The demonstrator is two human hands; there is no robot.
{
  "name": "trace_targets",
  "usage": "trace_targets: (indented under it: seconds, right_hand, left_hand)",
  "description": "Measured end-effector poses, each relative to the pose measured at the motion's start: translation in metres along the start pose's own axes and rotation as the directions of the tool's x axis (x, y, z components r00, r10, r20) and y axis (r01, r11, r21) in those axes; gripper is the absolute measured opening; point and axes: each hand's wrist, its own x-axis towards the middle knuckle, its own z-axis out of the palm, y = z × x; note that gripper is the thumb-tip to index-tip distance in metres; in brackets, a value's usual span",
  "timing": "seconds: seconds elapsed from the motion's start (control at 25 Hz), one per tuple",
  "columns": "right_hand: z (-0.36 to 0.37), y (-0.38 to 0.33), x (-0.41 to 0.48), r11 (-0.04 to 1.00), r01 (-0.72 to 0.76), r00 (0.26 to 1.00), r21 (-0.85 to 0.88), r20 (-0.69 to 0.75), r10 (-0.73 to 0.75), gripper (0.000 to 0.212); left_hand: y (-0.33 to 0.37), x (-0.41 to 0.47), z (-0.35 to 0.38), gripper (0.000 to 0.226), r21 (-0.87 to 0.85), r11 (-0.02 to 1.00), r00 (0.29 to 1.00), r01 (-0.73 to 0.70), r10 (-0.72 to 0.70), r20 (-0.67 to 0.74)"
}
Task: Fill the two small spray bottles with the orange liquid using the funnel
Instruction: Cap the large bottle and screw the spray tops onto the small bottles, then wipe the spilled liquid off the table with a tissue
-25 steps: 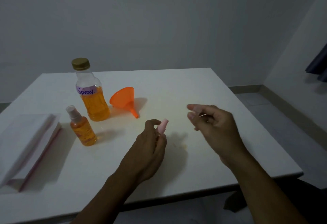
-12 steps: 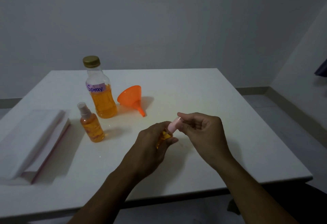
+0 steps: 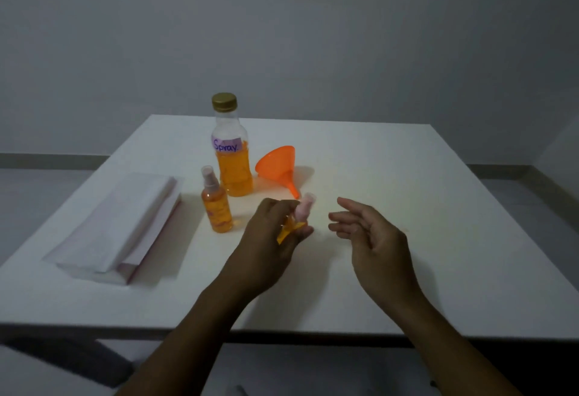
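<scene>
Your left hand [image 3: 275,239] is closed around 1 small spray bottle [image 3: 293,226], tilted, with its pink spray cap [image 3: 305,209] pointing up and away from you. Orange liquid shows between your fingers, so this bottle appears filled and capped. Your right hand [image 3: 366,232] hangs just beside it, fingers spread and holding nothing.

The 2nd small spray bottle [image 3: 217,207] stands upright on the white table [image 3: 391,176], left of your hands, capped and orange almost to its neck. Behind it, touching or nearly so, stands the large bottle [image 3: 232,157] labelled "Spray", gold lid on, about half full. The orange funnel [image 3: 279,165] lies on its side just right of that bottle, spout toward you. A stack of white paper [image 3: 119,223] rests at the left.

Judged from this, both fills look finished. What remains is to set the held bottle down.
</scene>
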Motion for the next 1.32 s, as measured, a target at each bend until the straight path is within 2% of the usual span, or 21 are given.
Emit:
trace_targets:
  seconds: [0.08, 0.2, 0.28, 0.44, 0.6, 0.76, 0.84, 0.92, 1.0, 1.12, 1.2, 1.32]
  right_hand:
    - [0.011, 0.006, -0.014, 0.986, 0.085, 0.991, -0.145, 0.112, -0.069, 0.034]
    - [0.028, 0.018, -0.031, 0.92, 0.257, 0.913, -0.296, 0.386, -0.131, 0.041]
    - [0.033, 0.023, -0.035, 0.88, 0.331, 0.878, -0.34, 0.452, -0.156, 0.045]
    - [0.035, 0.025, -0.035, 0.86, 0.357, 0.887, -0.364, 0.42, -0.191, 0.045]
    - [0.037, 0.029, -0.035, 0.856, 0.362, 0.89, -0.368, 0.411, -0.2, 0.044]
    - [0.038, 0.033, -0.035, 0.861, 0.355, 0.89, -0.363, 0.414, -0.193, 0.045]
    - [0.039, 0.035, -0.035, 0.867, 0.345, 0.892, -0.359, 0.413, -0.184, 0.046]
    - [0.04, 0.036, -0.034, 0.869, 0.34, 0.892, -0.36, 0.415, -0.177, 0.046]
    - [0.041, 0.037, -0.033, 0.867, 0.342, 0.893, -0.362, 0.412, -0.18, 0.046]
    - [0.041, 0.036, -0.033, 0.871, 0.34, 0.895, -0.355, 0.405, -0.185, 0.046]
    - [0.041, 0.036, -0.034, 0.87, 0.343, 0.894, -0.354, 0.407, -0.187, 0.044]
    - [0.041, 0.037, -0.034, 0.866, 0.349, 0.895, -0.357, 0.402, -0.195, 0.044]
  left_hand:
    - [-0.008, -0.006, -0.021, 0.032, -0.035, 0.998, 0.997, 0.046, -0.048, -0.059]
    - [-0.018, -0.019, -0.05, 0.035, -0.035, 0.995, 0.984, 0.097, -0.101, -0.144]
    - [-0.026, -0.029, -0.064, 0.037, -0.01, 0.991, 0.973, 0.13, -0.13, -0.192]
    - [-0.043, -0.04, -0.077, 0.044, -0.003, 0.979, 0.953, 0.205, -0.201, -0.227]
    - [-0.049, -0.038, -0.077, 0.034, 0.022, 0.976, 0.948, 0.219, -0.207, -0.241]
    - [-0.045, -0.038, -0.081, 0.052, 0.046, 0.973, 0.958, 0.224, -0.211, -0.196]
    - [-0.043, -0.044, -0.095, 0.054, 0.111, 0.971, 0.952, 0.21, -0.177, -0.251]
    - [-0.046, -0.053, -0.117, 0.038, 0.168, 0.956, 0.914, 0.239, -0.164, -0.371]
    - [-0.057, -0.06, -0.139, 0.034, 0.313, 0.887, 0.886, 0.34, -0.19, -0.423]
    - [-0.078, -0.065, -0.158, 0.045, 0.587, 0.706, 0.911, 0.398, -0.227, -0.344]
    - [-0.085, -0.064, -0.163, 0.046, 0.63, 0.667, 0.917, 0.397, -0.261, -0.302]
    - [-0.09, -0.061, -0.167, 0.037, 0.656, 0.664, 0.933, 0.359, -0.224, -0.283]
